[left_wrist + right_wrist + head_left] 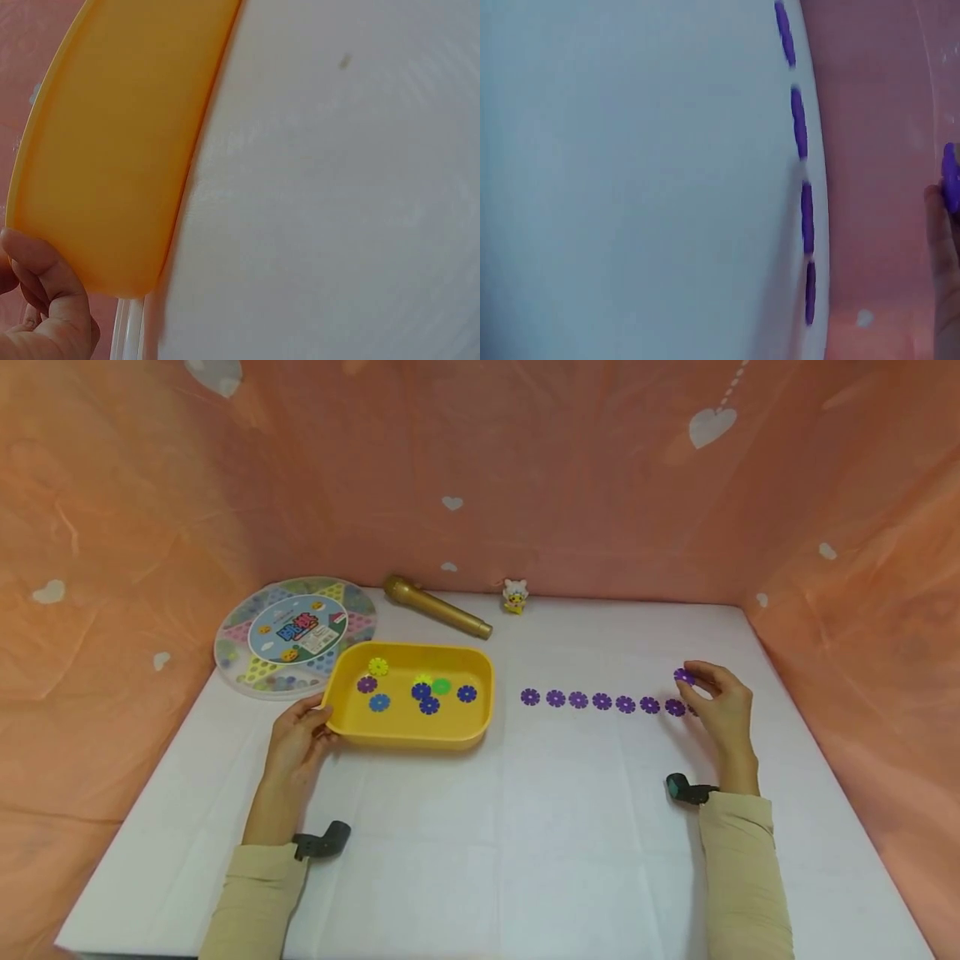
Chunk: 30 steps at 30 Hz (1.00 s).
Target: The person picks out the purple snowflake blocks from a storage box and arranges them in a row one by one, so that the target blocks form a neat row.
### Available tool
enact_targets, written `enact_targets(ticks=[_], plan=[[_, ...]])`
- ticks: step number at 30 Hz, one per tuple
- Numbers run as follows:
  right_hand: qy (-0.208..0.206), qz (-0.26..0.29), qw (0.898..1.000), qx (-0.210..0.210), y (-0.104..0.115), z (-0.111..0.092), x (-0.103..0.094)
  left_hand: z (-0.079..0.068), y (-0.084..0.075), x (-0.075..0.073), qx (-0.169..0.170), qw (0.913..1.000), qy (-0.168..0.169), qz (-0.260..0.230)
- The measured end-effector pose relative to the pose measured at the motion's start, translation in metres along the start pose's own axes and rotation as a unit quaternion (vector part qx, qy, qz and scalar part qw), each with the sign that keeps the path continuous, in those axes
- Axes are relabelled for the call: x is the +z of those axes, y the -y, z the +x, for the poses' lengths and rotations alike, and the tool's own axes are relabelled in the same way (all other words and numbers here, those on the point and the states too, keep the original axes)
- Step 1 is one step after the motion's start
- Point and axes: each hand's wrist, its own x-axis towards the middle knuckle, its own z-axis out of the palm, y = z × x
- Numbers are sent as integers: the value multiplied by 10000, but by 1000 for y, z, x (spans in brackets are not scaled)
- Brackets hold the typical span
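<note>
My left hand (288,739) grips the left end of a yellow plastic basin (408,741), thumb at the rim. The left wrist view shows the fingers against the basin's outer wall (112,150). Several notched plastic snowflake discs lie inside, among them a yellow disc (378,667), a light blue disc (379,702) and a green disc (441,687). Between thumb and fingertips, my right hand (726,706) pinches a purple snowflake disc (683,677), raised over the table. Below it runs a row of purple discs (602,702), its right end partly hidden by that hand.
Behind the basin's left side lies a round game board (243,647) in clear packaging. A gold toy microphone (438,608) and a small figurine (514,597) are at the table's back edge. Orange cloth (570,485) with hearts encloses the white table (495,852).
</note>
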Motion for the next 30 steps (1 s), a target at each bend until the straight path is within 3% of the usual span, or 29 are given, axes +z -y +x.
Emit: enact_targets(ticks=[9,14,25,30], plan=[[-315,-1033,9881,1093,-38,-4,-30,0,0,0,68,10000,41,58],[-318,-1199,9803,1535,-48,-7,-38,1,1,-1,116,9999,72,58],[-222,-1642,9733,1588,-59,-9,-43,0,0,0,121,9995,27,285],[38,-2074,9664,1515,-61,-10,-43,0,0,0,86,9996,13,279]])
